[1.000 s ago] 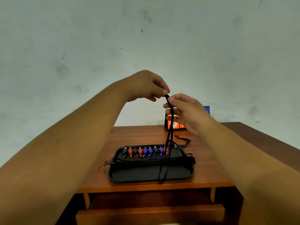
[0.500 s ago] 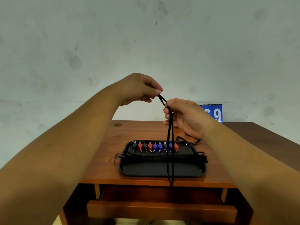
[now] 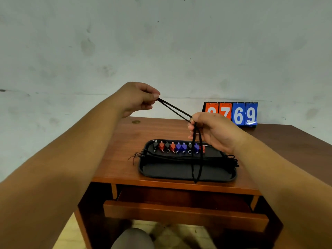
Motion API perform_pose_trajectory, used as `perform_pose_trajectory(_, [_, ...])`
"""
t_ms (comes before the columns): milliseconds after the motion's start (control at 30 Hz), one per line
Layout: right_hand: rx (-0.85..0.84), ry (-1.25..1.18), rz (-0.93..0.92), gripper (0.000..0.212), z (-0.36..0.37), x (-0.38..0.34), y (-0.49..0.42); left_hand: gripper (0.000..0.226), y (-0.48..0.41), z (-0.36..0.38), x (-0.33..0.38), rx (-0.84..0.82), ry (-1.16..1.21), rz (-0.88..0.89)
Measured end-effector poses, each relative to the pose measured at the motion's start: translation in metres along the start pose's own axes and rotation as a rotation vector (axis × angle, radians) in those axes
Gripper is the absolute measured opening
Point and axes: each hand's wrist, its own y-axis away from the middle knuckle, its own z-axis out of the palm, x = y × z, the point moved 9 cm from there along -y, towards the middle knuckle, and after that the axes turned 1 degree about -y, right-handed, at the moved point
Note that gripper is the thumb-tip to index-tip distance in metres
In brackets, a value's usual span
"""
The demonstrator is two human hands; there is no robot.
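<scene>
A doubled black cord [image 3: 173, 108] stretches taut between my two hands above the table. My left hand [image 3: 137, 98] pinches its upper end between thumb and fingers. My right hand [image 3: 212, 131] grips the cord lower down, and the rest hangs in a loop to the table's front edge. Below lies a black tray [image 3: 186, 172] with a row of red, blue and black whistles [image 3: 177, 147] along its far side and a bundle of black cords [image 3: 179, 157] across its middle.
The wooden table [image 3: 125, 150] stands against a grey wall, with a drawer front under its near edge. A flip scoreboard [image 3: 239, 114] with orange and blue digits stands at the back right. My knee shows at the bottom.
My left hand has drawn away to the left and my right hand has sunk lower, so the cord is now stretched slanting between them. The view has shifted left.
</scene>
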Motion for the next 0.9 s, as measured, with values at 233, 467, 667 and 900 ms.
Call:
perform_pose_trajectory(233, [0.032,0.137,0.082,0.027,-0.016,0.028,0.008,0.008,0.008,-0.027,-0.066,0.186,0.140,-0.125])
perform_pose_trajectory(467, [0.106,0.282,0.204,0.024,-0.052,0.059,0.015,0.012,0.024,-0.040,-0.124,0.310,0.291,-0.198])
perform_pose_trajectory(667, [0.162,0.271,0.249,0.023,-0.082,0.079,0.024,0.014,0.032,-0.050,-0.157,0.380,0.296,-0.224])
perform_pose_trajectory(900, [0.261,0.315,0.264,0.028,-0.127,0.095,0.031,0.015,0.043,-0.045,-0.177,0.410,0.222,-0.221])
